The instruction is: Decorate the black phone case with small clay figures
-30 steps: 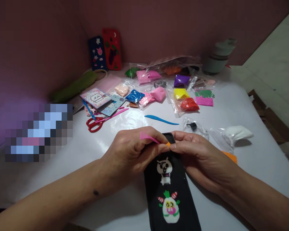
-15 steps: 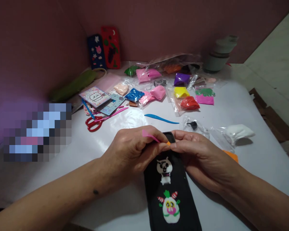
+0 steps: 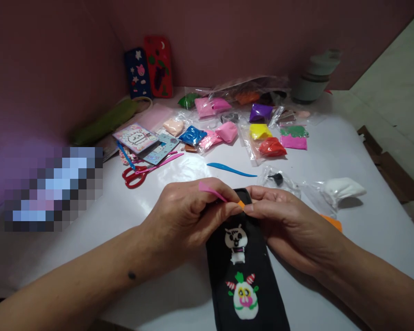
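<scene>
The left hand [image 3: 189, 211] is closed narrow, with a pink stick [image 3: 212, 190] held between thumb and finger, and its fingertips are at a small orange piece [image 3: 241, 205]. The right hand [image 3: 290, 216] brings its thumb tip to the same piece — whether it grips this piece, I cannot tell. The orange piece is above the upper end of a black case [image 3: 258, 262], which lies partly under both hands. On the case are two figures, an upper white one [image 3: 237, 243] and a lower one with green leaves [image 3: 245, 301]. Beyond the hands, a blue stick [image 3: 231, 169] lies on the white table [image 3: 172, 285] — near red-handled scissors [image 3: 134, 177].
</scene>
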`<state>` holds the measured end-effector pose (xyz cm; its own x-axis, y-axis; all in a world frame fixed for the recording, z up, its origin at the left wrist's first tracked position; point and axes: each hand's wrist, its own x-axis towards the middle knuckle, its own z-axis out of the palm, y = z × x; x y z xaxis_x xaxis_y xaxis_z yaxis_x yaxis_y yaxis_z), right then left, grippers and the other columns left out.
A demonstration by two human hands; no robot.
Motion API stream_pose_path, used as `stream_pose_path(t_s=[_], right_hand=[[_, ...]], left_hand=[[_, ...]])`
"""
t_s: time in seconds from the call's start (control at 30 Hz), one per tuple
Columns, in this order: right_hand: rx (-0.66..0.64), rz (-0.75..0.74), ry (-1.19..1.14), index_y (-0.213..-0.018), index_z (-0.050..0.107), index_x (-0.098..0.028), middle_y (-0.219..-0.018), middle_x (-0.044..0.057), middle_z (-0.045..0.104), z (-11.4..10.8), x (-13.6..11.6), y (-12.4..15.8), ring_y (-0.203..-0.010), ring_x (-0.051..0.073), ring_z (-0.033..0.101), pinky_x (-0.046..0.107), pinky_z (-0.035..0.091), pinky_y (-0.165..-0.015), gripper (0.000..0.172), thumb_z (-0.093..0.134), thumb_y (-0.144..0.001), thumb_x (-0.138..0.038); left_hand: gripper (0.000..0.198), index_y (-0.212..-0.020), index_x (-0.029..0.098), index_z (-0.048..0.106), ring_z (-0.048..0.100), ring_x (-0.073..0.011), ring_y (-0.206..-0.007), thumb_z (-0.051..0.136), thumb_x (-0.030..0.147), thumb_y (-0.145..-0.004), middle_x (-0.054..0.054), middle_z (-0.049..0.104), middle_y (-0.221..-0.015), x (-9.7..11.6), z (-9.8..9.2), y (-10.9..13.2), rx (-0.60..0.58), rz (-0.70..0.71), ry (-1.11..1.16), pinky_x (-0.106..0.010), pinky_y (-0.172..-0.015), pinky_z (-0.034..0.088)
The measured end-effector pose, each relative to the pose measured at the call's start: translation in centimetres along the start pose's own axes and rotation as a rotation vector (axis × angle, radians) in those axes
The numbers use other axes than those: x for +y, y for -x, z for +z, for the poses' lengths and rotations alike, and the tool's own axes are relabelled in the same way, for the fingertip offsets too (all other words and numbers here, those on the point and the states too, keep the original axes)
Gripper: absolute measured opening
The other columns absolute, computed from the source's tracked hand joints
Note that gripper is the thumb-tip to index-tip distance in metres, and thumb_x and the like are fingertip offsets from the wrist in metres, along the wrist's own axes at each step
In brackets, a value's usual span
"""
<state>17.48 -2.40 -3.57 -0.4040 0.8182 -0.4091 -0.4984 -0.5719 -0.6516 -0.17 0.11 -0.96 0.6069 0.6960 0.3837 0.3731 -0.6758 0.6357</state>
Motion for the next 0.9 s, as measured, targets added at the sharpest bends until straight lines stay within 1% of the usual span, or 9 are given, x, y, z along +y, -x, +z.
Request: stream_pose_path(t_s=[0.13, 0.47, 0.63, 0.73, 0.9], right_hand=[[-0.002, -0.004, -0.011, -0.067, 0.063, -0.016, -0.065, -0.001, 0.058, -0.08, -0.01, -0.02, -0.063, 0.012, 0.052, 0.027, 0.041, -0.067, 0.014, 0.061, -0.069, -0.003], [0.013, 0.003, 0.009, -0.064, 0.062, -0.018, -0.064, -0.001, 0.057, 0.05, 0.01, 0.14, -0.064, 0.014, 0.051, 0.03, 0.04, -0.069, 0.014, 0.061, -0.067, -0.004], [0.003, 0.003, 0.006, -0.065, 0.062, -0.017, -0.066, 0.0, 0.058, 0.01, 0.0, 0.12, -0.063, 0.013, 0.051, 0.029, 0.04, -0.067, 0.013, 0.061, -0.068, -0.004], [-0.003, -0.001, 0.003, -0.065, 0.062, -0.017, -0.065, -0.001, 0.057, 0.04, -0.07, 0.1, -0.063, 0.013, 0.051, 0.028, 0.04, -0.067, 0.015, 0.06, -0.069, -0.003], [-0.01, -0.005, 0.013, -0.068, 0.063, -0.016, -0.066, 0.0, 0.058, -0.04, -0.04, 0.05, -0.064, 0.013, 0.052, 0.029, 0.04, -0.069, 0.012, 0.061, -0.072, -0.005]], left_hand=[[0.012, -0.083, 0.012, 0.069, 0.064, -0.008, -0.064, 0.058, 0.009, -0.085, -0.004, 0.071, -0.074, -0.15, -0.01, 0.02, 0.001, 0.018, 0.0, -0.014, -0.057, 0.049], [0.012, -0.084, 0.013, 0.069, 0.063, -0.0079, -0.063, 0.057, 0.011, -0.086, -0.004, 0.071, -0.074, -0.21, 0.09, -0.07, -0.016, 0.013, -0.034, -0.014, -0.054, 0.047], [0.011, -0.082, 0.007, 0.068, 0.062, -0.0075, -0.061, 0.058, 0.01, -0.085, -0.005, 0.07, -0.071, -0.37, 0.26, 0.02, 0.017, 0.059, -0.035, -0.014, -0.053, 0.046], [0.01, -0.08, 0.006, 0.068, 0.062, -0.0073, -0.06, 0.058, 0.009, -0.085, -0.005, 0.07, -0.07, -0.27, 0.34, 0.04, 0.02, 0.045, -0.049, -0.014, -0.054, 0.046], [0.011, -0.081, 0.011, 0.069, 0.062, -0.0071, -0.061, 0.059, 0.011, -0.085, -0.003, 0.07, -0.071, 0.11, 0.23, -0.14, 0.022, 0.004, -0.059, -0.014, -0.055, 0.047]])
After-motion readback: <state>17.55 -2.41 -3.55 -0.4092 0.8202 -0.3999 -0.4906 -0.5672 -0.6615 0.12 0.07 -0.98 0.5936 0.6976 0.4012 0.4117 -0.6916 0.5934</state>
